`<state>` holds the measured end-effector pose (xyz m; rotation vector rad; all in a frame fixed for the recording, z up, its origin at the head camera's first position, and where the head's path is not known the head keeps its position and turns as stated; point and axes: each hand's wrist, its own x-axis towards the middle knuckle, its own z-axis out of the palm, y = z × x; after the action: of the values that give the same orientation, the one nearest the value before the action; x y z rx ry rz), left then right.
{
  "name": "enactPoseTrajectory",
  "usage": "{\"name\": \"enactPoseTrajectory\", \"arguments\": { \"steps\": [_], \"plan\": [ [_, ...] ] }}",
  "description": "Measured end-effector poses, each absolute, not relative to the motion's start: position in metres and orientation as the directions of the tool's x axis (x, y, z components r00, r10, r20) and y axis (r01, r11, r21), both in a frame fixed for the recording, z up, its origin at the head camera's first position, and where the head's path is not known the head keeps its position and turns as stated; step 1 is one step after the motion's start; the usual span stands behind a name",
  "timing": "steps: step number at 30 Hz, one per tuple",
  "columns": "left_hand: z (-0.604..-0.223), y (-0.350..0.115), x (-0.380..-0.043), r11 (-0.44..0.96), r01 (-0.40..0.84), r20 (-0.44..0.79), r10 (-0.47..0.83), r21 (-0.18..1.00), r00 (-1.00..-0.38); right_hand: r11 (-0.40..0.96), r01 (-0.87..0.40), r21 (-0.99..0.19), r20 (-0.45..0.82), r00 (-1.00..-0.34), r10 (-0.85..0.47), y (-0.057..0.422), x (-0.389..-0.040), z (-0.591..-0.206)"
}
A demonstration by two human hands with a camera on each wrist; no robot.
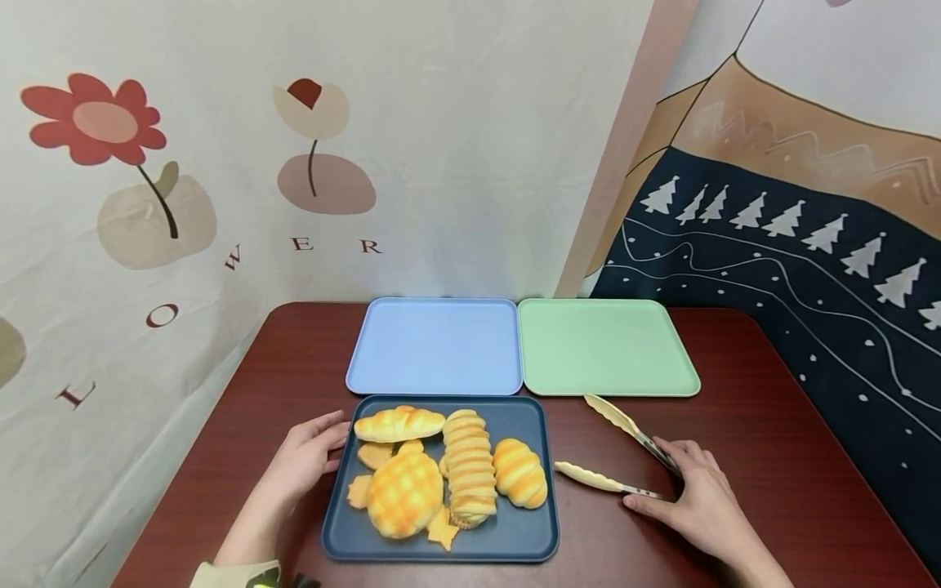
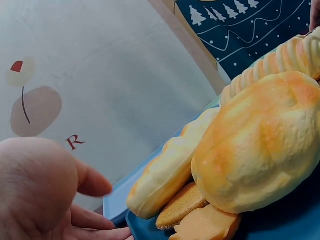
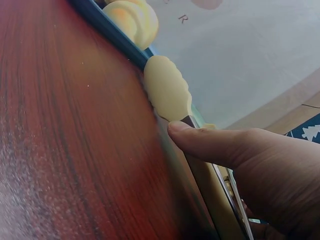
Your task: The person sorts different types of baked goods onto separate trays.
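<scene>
A dark blue tray (image 1: pixel 515 539) bears a round crosshatched bun (image 1: pixel 406 495), a long ridged roll (image 1: pixel 470 469), a smaller striped roll (image 1: pixel 520 474) and a slender bread (image 1: pixel 399 425). Several biscuits, one of them a star-like biscuit (image 1: pixel 443 531), lie partly under the bread. My left hand (image 1: pixel 300 459) is at the tray's left rim, fingers loosely bent and fingertips at the edge. Right of the tray, my right hand (image 1: pixel 702 498) holds cream-tipped metal tongs (image 1: pixel 591 477) with their arms spread. In the right wrist view the thumb (image 3: pixel 210 142) lies along one arm.
Behind the dark tray, a light blue tray (image 1: pixel 437 347) and a green tray (image 1: pixel 610 347) lie side by side, bare. All stand on a reddish-brown table (image 1: pixel 779 425). A flower-printed curtain (image 1: pixel 470 147) hangs behind, and a dark tree-patterned cloth (image 1: pixel 772 269) at the right.
</scene>
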<state>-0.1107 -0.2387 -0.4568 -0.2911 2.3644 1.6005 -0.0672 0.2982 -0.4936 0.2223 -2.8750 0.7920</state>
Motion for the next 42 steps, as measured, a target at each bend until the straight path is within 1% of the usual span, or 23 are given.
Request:
{"name": "enactPoseTrajectory", "arguments": {
  "steps": [11,17,22,27,33,37,42],
  "plan": [
    [-0.462,-0.237,-0.111,0.472,-0.273,-0.300,-0.020,0.838,-0.954,0.857,-0.173,-0.486,0.171,-0.980,-0.100,0.300,-0.069,-0.495],
    [-0.466,-0.237,-0.113,0.470,-0.248,-0.280,-0.001,0.847,-0.960,0.861,-0.178,-0.476,0.195,-0.976,-0.094,0.303,-0.067,-0.495],
    [-0.467,-0.239,-0.112,0.477,-0.232,-0.269,0.009,0.848,-0.963,0.851,-0.163,-0.499,0.186,-0.979,-0.079,0.307,-0.066,-0.492],
    [-0.468,-0.240,-0.112,0.506,-0.208,-0.247,0.011,0.837,-0.969,0.847,-0.142,-0.512,0.178,-0.982,-0.057,0.311,-0.065,-0.486],
    [-0.470,-0.240,-0.112,0.561,-0.174,-0.204,-0.009,0.809,-0.979,0.829,-0.145,-0.540,0.189,-0.981,-0.049,0.311,-0.065,-0.479],
    [-0.473,-0.241,-0.112,0.577,-0.178,-0.199,-0.027,0.797,-0.980,0.816,-0.152,-0.558,0.193,-0.980,-0.051,0.309,-0.065,-0.473],
    [-0.475,-0.242,-0.112,0.562,-0.194,-0.209,-0.038,0.804,-0.977,0.809,-0.161,-0.565,0.191,-0.980,-0.062,0.305,-0.065,-0.464]
  ]
}}
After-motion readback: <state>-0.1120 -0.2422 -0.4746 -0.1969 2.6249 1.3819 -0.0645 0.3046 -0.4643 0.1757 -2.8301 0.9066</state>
